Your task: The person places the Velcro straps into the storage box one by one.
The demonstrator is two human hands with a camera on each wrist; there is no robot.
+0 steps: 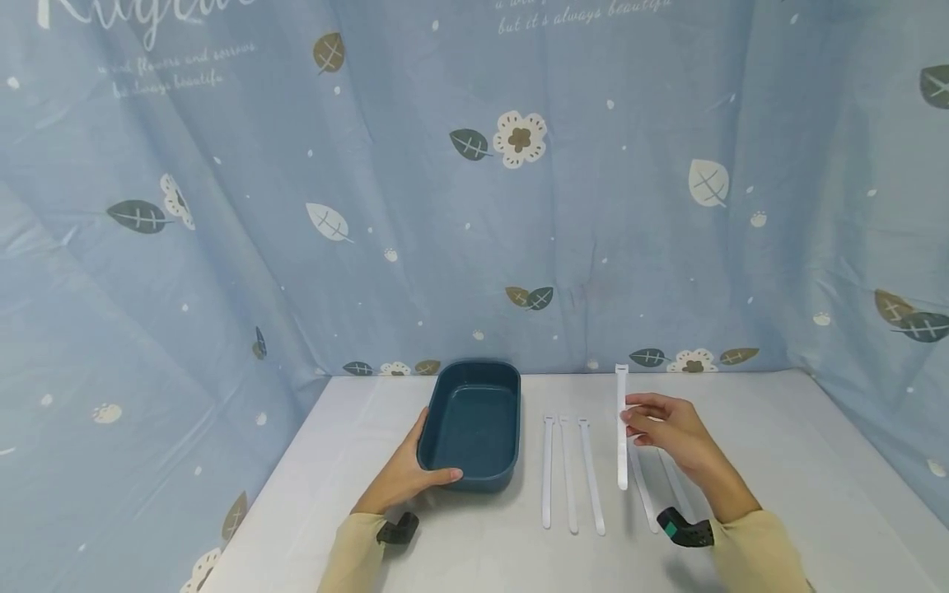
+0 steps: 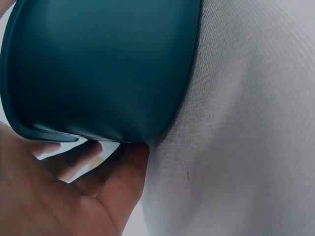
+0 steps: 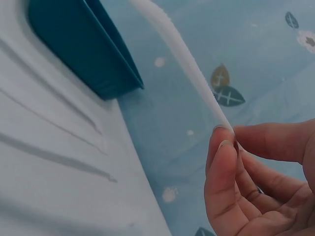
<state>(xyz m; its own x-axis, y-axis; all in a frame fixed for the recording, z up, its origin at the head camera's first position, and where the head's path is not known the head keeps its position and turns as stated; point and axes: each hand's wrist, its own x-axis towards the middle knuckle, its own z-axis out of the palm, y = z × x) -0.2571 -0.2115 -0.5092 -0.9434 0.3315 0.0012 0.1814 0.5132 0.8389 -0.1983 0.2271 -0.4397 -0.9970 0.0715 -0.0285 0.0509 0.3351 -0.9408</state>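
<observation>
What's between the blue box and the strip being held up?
In the head view, three white strips lie side by side between the box and held strip.

A white cloth-covered table [image 1: 474, 548] carries a dark teal bin [image 1: 480, 484]. To the bin's right lie three white straps [image 1: 567, 473] side by side, with two more [image 1: 642, 487], partly hidden, farther right.

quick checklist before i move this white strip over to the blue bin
1. White strip pinched by the right hand: ok
2. Strip lifted off the table: ok
3. Blue bin with its opening facing up: ok
4. Left hand on the bin's near-left corner: ok
5. Strip above the bin: not ok, it is off to the right, past three lying strips
6. Firmness of either grip: cannot tell
</observation>
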